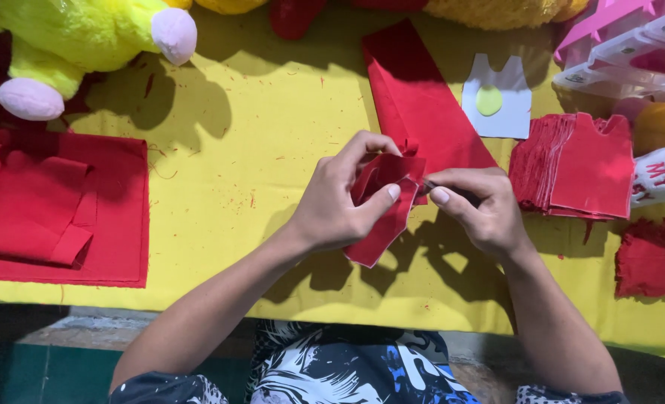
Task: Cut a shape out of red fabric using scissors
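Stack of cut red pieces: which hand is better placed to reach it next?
Probably the right hand: the stack of cut red pieces lies just beyond it on the yellow table, while the left hand grips the red felt piece and would have to cross over.

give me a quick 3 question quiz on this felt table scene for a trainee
1. True or false: both hands are on the same red felt piece.
2. What lies right of the right hand? A) a stack of cut red felt shapes B) a blue bowl C) a green book
3. What colour is the table covering?

Key:
1. True: the left hand and the right hand both pinch the red felt piece.
2. A: the stack of cut red felt shapes.
3. Yellow: the yellow table covering.
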